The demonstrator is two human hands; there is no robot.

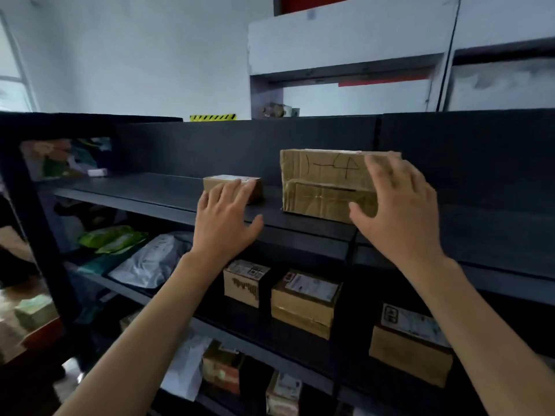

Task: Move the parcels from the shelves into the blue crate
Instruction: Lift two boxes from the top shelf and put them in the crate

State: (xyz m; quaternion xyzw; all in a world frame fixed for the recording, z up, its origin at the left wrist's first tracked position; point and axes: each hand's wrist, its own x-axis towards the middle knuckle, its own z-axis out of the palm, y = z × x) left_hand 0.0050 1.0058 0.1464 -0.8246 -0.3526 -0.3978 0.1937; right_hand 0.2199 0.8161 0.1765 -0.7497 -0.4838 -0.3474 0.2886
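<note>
Two cardboard parcels stand on the top black shelf (150,193): a small flat box (231,183) and, to its right, a larger taped box (324,181) marked "1-4". My left hand (225,217) is spread in front of the small box, fingertips at its front face, holding nothing. My right hand (396,205) is spread over the right front corner of the larger box, fingers apart; whether it touches the box I cannot tell. The blue crate is out of view.
The shelf below holds a green bag (111,238), a grey mailer (150,259) and cardboard boxes (303,301) (411,343). More parcels (222,367) lie on a lower shelf. The black upright (36,235) stands at the left, with colourful packages (63,157) behind it.
</note>
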